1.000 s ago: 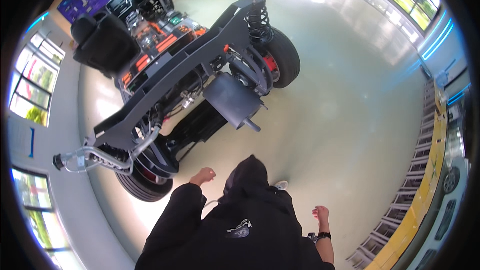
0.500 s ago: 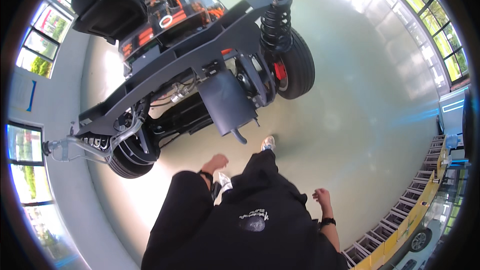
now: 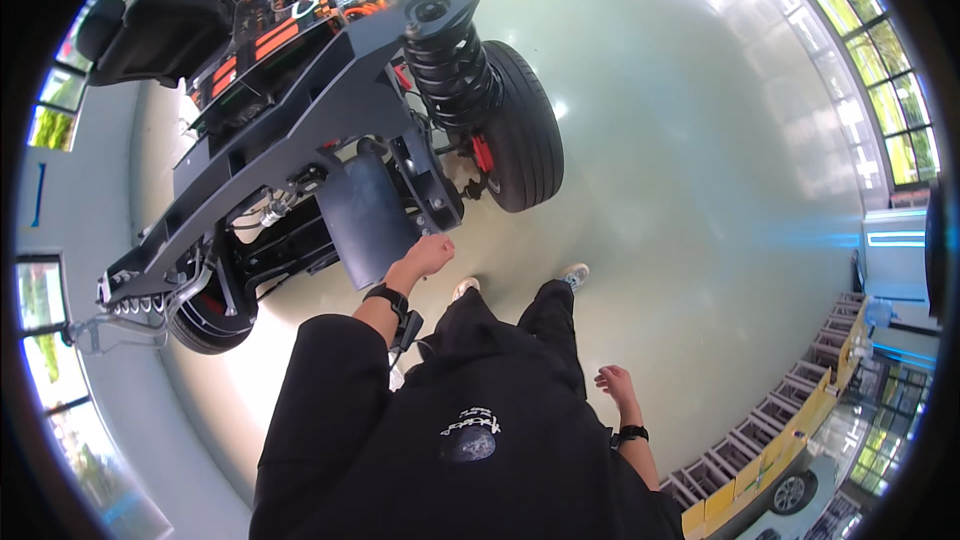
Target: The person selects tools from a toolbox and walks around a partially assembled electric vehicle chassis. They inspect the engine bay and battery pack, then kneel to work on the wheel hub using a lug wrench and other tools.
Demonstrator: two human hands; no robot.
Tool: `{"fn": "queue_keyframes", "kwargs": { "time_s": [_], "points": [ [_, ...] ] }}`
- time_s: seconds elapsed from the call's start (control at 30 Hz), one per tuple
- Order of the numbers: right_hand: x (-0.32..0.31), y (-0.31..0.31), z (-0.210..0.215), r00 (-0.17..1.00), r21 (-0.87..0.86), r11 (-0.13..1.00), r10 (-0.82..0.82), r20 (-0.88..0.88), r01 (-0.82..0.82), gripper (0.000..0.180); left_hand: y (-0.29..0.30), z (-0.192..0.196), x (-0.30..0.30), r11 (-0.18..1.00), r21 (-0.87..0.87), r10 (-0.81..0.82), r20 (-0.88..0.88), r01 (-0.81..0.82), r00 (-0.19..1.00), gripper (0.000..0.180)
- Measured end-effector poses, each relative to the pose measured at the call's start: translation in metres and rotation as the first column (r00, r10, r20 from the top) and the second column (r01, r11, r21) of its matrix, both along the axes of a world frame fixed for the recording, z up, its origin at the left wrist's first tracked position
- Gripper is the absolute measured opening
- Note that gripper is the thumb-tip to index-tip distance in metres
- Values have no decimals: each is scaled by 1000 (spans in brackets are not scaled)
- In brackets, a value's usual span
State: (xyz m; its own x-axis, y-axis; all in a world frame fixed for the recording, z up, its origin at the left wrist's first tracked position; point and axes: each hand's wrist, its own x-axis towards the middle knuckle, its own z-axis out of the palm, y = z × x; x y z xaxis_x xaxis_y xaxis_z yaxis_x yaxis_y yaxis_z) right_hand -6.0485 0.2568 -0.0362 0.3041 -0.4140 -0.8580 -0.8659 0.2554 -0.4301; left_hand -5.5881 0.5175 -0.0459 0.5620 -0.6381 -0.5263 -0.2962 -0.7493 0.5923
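My left hand [image 3: 428,254] is out in front of me, its fingers curled in a loose fist and nothing showing in them. In the picture it overlaps the lower end of a dark grey muffler [image 3: 365,215] under a bare car chassis [image 3: 290,120]; no contact can be made out. Low at my right side hangs my right hand [image 3: 615,383], fingers loosely bent and apart, holding nothing. Both wrists wear black bands. Nearest on the chassis are a black coil spring [image 3: 450,80] and a tyre [image 3: 530,130].
A second wheel [image 3: 205,320] and a silver exhaust pipe [image 3: 180,295] lie at the chassis's left end. Further off is a black seat [image 3: 165,30]. Along the right runs a row of grey-framed racks with a yellow edge [image 3: 770,465]. Pale glossy floor [image 3: 690,240] spreads between.
I have walked forward and to the right along the chassis, which now sits further left in view. My left hand has swung forward and up; my feet have changed places.
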Motion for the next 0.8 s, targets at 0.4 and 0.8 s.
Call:
{"fn": "queue_keyframes", "kwargs": {
  "time_s": [0.4,0.8],
  "points": [
    [48,-296,-22,995,-39,998,52,-87,-55,19,-189,40,21,957,-110,289,322,-268,902,46],
    [300,-521,-1,898,-161,889,438,26,-429,20,-316,117,125,701,-237,598,710,-673,372,58]
  ]
}}
